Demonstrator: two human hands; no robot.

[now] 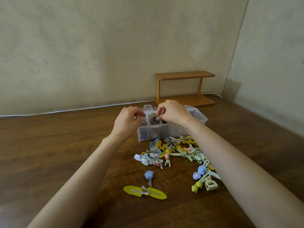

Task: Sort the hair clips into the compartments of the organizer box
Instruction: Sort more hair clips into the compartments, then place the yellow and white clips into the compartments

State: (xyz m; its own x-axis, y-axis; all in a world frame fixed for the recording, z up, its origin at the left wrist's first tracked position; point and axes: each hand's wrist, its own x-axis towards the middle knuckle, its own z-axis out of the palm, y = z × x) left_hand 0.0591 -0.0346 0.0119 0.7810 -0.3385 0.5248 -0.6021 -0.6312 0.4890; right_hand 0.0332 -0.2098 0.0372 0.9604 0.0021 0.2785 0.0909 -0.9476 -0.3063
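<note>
Hair clips, a pastel plastic-and-metal heap (179, 152), lay at 6 o'clock from both hands; right hand (172, 113) pinched dark clips above the clear plastic organizer box (199, 118), nearer them; left hand (127, 120) curled, grip unclear.

Both forearms bare, no sleeves; hands (126, 120) w/o rings, gloves.

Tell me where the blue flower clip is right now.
In the head view, the blue flower clip lies alone on the table, just above the yellow oval clips and between the forearms.
</note>
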